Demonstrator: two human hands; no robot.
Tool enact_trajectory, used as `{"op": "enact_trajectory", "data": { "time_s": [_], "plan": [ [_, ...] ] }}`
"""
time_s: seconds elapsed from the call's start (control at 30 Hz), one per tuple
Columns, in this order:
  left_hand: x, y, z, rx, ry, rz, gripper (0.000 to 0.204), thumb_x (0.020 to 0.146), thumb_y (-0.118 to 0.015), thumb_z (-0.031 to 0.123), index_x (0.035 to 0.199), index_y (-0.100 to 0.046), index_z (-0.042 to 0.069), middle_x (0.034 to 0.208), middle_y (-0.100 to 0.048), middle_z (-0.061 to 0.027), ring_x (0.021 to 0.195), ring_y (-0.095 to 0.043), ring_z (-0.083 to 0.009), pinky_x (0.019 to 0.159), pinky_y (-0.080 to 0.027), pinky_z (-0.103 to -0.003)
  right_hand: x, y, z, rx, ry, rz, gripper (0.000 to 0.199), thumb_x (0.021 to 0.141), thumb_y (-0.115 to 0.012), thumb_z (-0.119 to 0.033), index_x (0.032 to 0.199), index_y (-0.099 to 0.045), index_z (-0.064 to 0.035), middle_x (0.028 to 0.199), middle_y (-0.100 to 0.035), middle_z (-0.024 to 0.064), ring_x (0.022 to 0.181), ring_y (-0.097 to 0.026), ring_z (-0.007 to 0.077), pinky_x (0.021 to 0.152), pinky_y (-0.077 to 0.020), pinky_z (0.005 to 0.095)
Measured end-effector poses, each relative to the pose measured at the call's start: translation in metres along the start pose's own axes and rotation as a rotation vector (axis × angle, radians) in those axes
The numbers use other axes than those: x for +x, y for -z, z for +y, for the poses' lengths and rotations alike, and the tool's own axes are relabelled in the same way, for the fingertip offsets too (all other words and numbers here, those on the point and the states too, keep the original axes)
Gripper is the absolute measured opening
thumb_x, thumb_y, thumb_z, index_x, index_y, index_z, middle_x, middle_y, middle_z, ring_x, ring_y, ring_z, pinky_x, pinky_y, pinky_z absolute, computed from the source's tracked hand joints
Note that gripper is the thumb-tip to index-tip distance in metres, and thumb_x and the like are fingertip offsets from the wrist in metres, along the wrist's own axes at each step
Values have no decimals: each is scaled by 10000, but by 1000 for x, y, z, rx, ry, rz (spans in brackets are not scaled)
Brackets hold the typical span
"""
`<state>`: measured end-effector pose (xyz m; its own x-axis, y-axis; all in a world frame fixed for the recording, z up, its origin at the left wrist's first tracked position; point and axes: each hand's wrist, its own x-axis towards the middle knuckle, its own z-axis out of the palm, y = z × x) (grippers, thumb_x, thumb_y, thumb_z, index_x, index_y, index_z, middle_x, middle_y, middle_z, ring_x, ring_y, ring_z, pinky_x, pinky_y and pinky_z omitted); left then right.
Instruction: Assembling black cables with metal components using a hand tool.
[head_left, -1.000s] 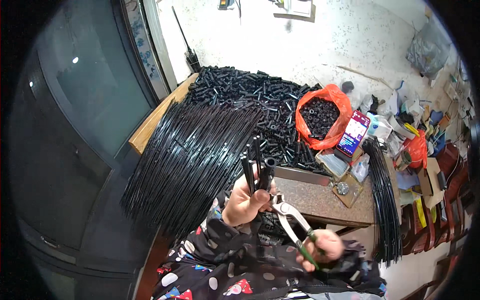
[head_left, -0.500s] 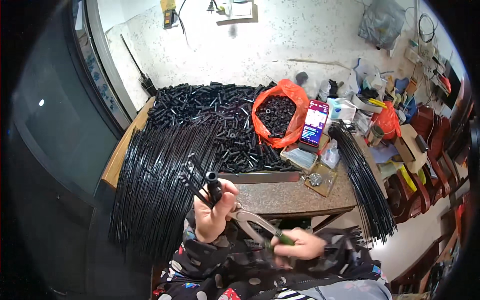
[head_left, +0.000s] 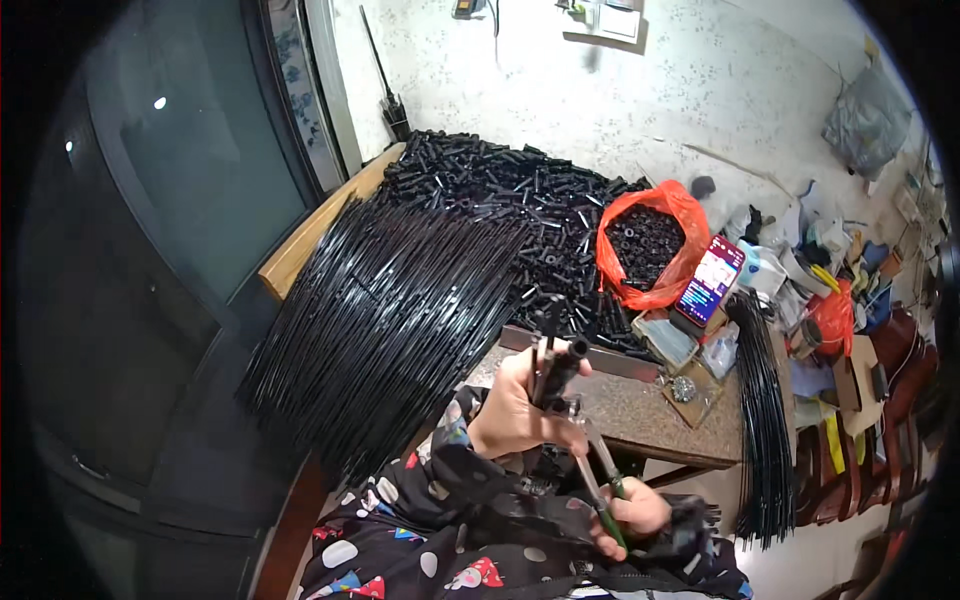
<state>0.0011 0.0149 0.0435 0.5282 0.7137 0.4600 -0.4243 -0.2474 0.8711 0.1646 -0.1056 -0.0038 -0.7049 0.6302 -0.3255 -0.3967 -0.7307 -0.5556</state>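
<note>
My left hand (head_left: pixel 512 418) is closed around a black tube (head_left: pixel 562 374) with an open round end, held tilted upward. Several thin black rods (head_left: pixel 537 360) stick up beside the tube from the same grip. My right hand (head_left: pixel 638 508) is wrapped round the green handles of a pair of pliers (head_left: pixel 602 458). The metal head of the pliers is at the lower part of the tube, by my left fingers. Whether the jaws bite on the tube or on a rod, I cannot tell.
Long black rods (head_left: pixel 390 300) cover the table's left, with a heap of short black tubes (head_left: pixel 480 170) behind. A red plastic bag (head_left: pixel 611 268) holds small black parts. A phone (head_left: pixel 711 280) stands beside it. Another rod bundle (head_left: pixel 762 430) hangs over the table's right edge.
The whole view has swung, so the table sits farther right. The pliers now point more steeply up, with their head against the lower tube. Both hands keep their holds.
</note>
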Motion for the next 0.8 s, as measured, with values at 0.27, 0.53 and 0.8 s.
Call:
{"op": "enact_trajectory", "data": {
  "time_s": [0.27, 0.53, 0.8],
  "plan": [
    [0, -1, 5, 88, 3, -3, 537, 406, -757, 118, 841, -452, 44, 664, -420, 38, 571, -398, -21, 480, -340, -147, 11, -13, -24, -1655, 972, 902, 483, 538, -576, -6, 967, -356, 16, 647, -472, 98, 560, -472, 192, 525, -383, 279],
    [-1, -1, 3, 126, 74, -17, 431, 439, -744, 118, 761, -464, 53, 559, -406, 67, 499, -354, 1, 434, -285, -144, 10, -15, 4, -773, 362, 181, 272, 776, -383, -92, 1028, -366, 8, 648, -444, 25, 565, -434, 92, 529, -354, 205],
    [-6, -4, -3, 238, 12, 72, 344, 471, -728, 141, 669, -462, 45, 559, -417, 49, 507, -363, -18, 445, -312, -159, 0, -11, -14, -404, 154, 2, 513, 752, -379, -73, 1191, -115, -29, 845, -482, 131, 688, -496, 175, 609, -376, 258]
  ]
}}
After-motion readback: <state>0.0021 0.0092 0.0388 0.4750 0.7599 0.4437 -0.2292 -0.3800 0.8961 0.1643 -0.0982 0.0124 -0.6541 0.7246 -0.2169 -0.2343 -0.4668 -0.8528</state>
